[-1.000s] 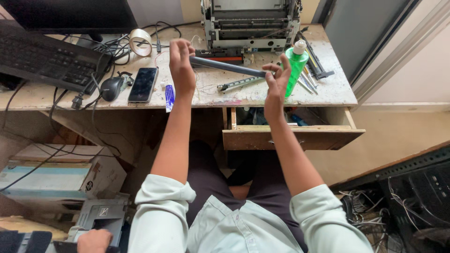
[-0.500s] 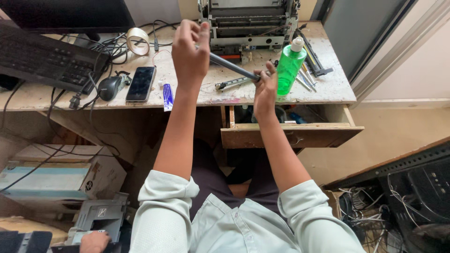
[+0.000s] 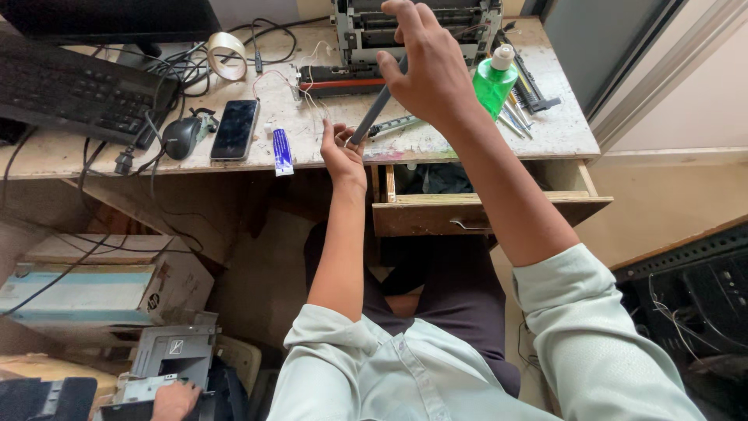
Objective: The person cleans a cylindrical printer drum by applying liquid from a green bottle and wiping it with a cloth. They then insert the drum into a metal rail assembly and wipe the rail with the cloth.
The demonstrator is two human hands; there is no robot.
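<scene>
Both hands have swung the long grey roller point(image 3: 372, 117) round since a moment ago: it lay nearly level across the surface point(image 3: 467, 144), and now it stands steeply tilted, its upper end raised toward the stripped-down printer frame point(image 3: 366, 31) at the back. The right hand point(image 3: 428, 70) has climbed high and closes its grip around the upper part of the roller, fingers curled over it so that the top end is hidden. The left hand point(image 3: 343, 156) sits lower, at the surface's front edge, palm up, with a loose grip pinching the roller's bottom end.

As I judge it, the step in hand is lining the roller up with the printer frame, either to seat it or to look along its length; I cannot tell which. The next move would call for steadying the lower end and keeping the upper end clear of the loose wires point(image 3: 308, 93) and the green bottle point(image 3: 495, 82) just beside the right wrist.

About them lie a phone point(image 3: 235, 129), a blue and white tube point(image 3: 282, 150), a mouse point(image 3: 181, 136), a tape roll point(image 3: 226, 54) and a keyboard point(image 3: 70, 90). Below, the wooden drawer point(image 3: 483, 210) hangs open. Another person's hand point(image 3: 175, 401) rests on grey equipment at the lower left.
</scene>
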